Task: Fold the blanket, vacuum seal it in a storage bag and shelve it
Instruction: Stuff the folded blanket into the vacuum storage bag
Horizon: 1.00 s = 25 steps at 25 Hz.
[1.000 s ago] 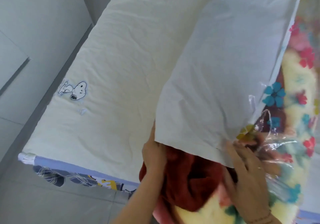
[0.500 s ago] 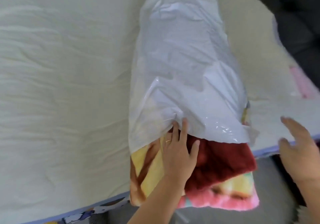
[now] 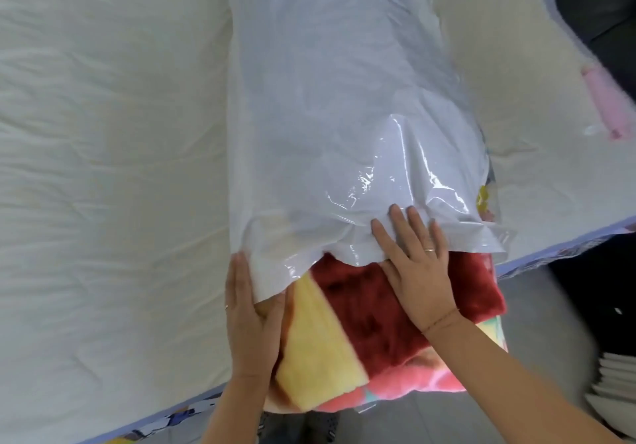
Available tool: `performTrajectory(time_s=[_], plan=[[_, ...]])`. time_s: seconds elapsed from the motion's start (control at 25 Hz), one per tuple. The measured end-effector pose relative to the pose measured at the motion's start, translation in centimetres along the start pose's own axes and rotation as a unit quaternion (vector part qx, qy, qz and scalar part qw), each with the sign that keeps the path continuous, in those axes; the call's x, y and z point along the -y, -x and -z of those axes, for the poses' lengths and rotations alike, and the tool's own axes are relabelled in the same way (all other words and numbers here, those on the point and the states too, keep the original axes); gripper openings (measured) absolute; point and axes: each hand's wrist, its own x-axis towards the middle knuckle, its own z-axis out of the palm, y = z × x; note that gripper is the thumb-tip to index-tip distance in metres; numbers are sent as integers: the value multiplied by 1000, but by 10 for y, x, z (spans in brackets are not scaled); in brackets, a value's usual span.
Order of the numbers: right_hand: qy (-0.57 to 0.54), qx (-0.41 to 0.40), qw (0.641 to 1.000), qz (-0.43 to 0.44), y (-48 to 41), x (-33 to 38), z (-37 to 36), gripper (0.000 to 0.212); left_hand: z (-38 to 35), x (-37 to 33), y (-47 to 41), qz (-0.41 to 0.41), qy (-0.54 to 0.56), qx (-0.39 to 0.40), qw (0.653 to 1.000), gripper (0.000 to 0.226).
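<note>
Blanket (image 3: 378, 323) lies on the bed (image 3: 103, 168), its near end overhanging the bed's front edge and the rest hidden in the bag (image 3: 327, 116), whose far end is cut off. The left hand (image 3: 247, 313) lies flat along the blanket's side. The right hand (image 3: 420, 271) presses, fingers spread, on the bag's mouth. A blurred pink item (image 3: 605, 106) lies by the bed's right edge.

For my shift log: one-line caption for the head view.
Left hand and right hand rest on a folded red-and-yellow plush blanket partly inside a white plastic storage bag on a cream mattress.

Ringed left hand (image 3: 249, 319), ringed right hand (image 3: 420, 271), thin bracelet (image 3: 441, 319)
</note>
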Motion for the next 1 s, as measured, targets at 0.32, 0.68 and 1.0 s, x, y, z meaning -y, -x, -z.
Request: performTrajectory(time_s=[0.32,0.68,1.0], plan=[[-48,-72,995,43,51,-10,31,28,19,45,32,-108,-104,-40,988,47],[-66,85,994,23,143,-18,51,27,5,90,98,69,5,123,990,47],[-550,-9,554,-626,105,-18,43,102,27,17,70,518,377,82,763,40]])
